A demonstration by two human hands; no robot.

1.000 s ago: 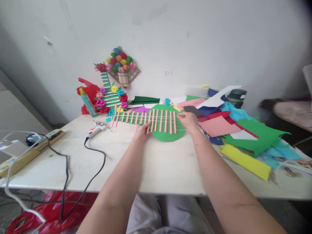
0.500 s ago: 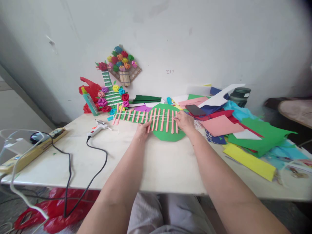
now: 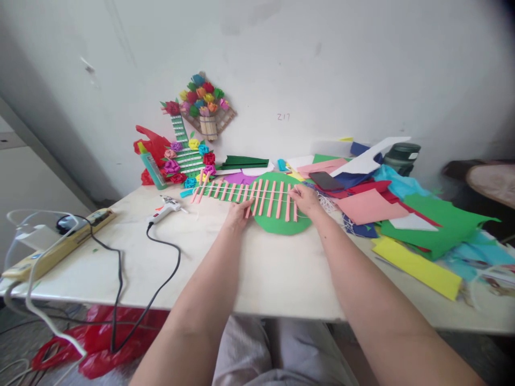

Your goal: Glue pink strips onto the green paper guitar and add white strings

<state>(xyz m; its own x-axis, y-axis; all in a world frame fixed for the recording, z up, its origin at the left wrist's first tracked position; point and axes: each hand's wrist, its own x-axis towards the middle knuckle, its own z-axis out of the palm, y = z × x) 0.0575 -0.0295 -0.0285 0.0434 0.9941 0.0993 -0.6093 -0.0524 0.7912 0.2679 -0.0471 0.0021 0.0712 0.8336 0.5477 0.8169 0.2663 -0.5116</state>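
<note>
A green paper guitar shape (image 3: 277,227) lies on the table, crossed by a row of pink paper strips (image 3: 266,198). White string (image 3: 227,187) runs lengthwise over the strips from the narrow end. My left hand (image 3: 238,214) is closed on the guitar's lower edge near its middle, thumb on top by a strip. At the wide end, my right hand (image 3: 303,199) pinches the white string beside the last strips; the fingertips partly hide it.
A hot glue gun (image 3: 163,210) with a black cord lies left, near a glue bottle (image 3: 152,166) and a power strip (image 3: 60,244). Behind stands a flower-decorated paper guitar (image 3: 189,155). Coloured paper sheets (image 3: 438,220), a phone (image 3: 325,181) and a dark bottle (image 3: 402,156) are at right.
The whole view has shifted slightly, so things appear a little further right. Both hands keep nearly the same place on the guitar, with only small finger movement in the right.
</note>
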